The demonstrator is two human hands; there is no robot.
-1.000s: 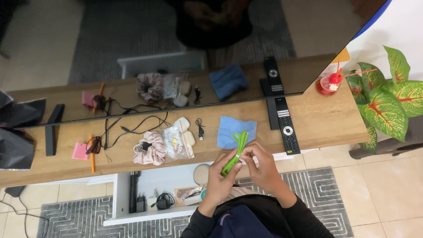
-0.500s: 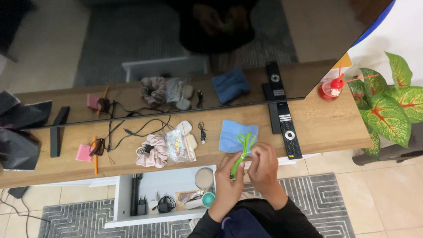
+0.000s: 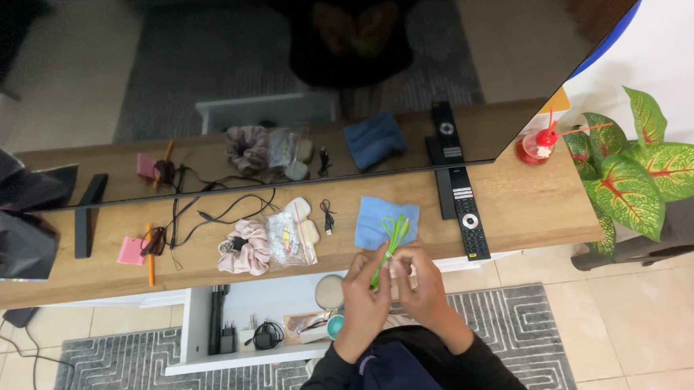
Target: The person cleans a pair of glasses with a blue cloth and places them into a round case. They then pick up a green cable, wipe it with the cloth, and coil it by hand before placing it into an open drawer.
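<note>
My left hand and my right hand are held together in front of the wooden shelf, both pinching a thin bright green strap-like item that sticks up between them. Its upper end overlaps a folded blue cloth lying on the shelf just beyond my fingers. Both sleeves are dark.
On the shelf lie a black remote, a pink scrunchie, a clear bag of small items, black cables, a pink note pad and an orange pencil. An open white drawer holds chargers. A leafy plant stands right.
My hands have stayed together on the green item and sit slightly lower and to the right in view; the green item stands more upright over the blue cloth.
</note>
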